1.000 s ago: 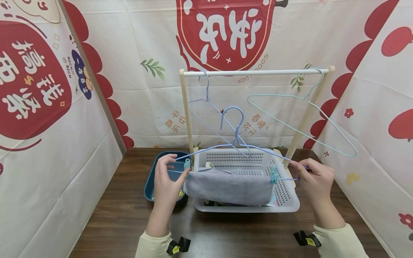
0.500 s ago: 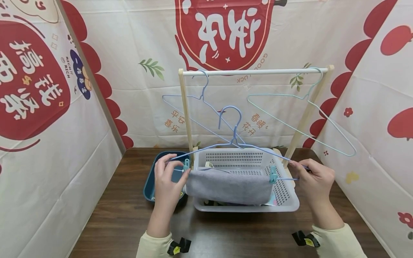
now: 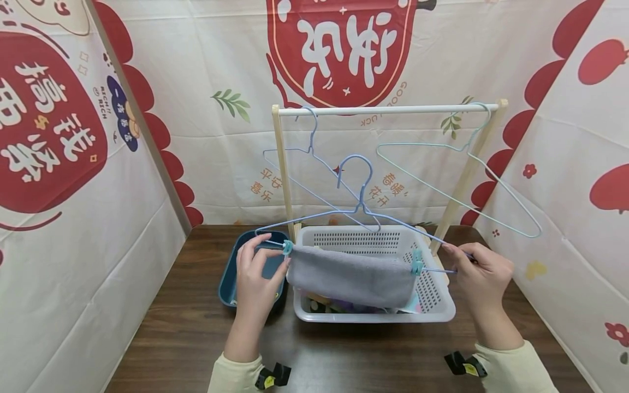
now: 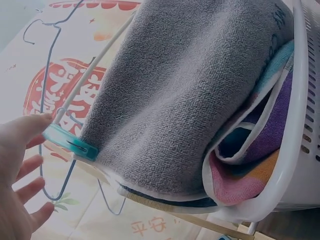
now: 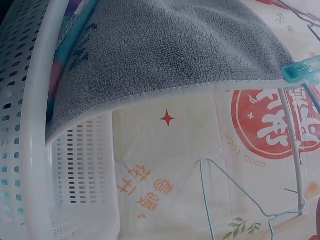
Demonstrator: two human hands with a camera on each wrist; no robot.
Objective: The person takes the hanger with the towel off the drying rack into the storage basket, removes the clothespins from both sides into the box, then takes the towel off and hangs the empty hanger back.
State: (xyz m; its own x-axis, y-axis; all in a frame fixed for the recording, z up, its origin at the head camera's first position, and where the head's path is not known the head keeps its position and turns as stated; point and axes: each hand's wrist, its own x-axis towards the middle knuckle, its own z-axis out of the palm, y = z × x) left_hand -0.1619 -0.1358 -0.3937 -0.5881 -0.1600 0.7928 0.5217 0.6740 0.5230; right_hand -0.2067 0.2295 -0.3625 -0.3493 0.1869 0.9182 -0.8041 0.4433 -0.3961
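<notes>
Observed grey towel (image 3: 351,275) hanging from the lower bar of a blue hanger (image 3: 361,204), above a white basket (image 3: 373,317) holding coloured cloth (image 4: 276,110). Found left clip (image 3: 287,247) at one end of the towel, right clip (image 3: 417,263) at the other. Recorded left hand (image 3: 256,278) with fingers spread just beside the left clip; cannot confirm contact. Recorded right hand (image 3: 484,270) pinching the hanger near its right end. Noted rack (image 3: 393,110) bearing a pale green hanger (image 3: 417,144) and second hanger (image 3: 312,137). Noted dark blue tray (image 3: 227,284) beside the basket.
</notes>
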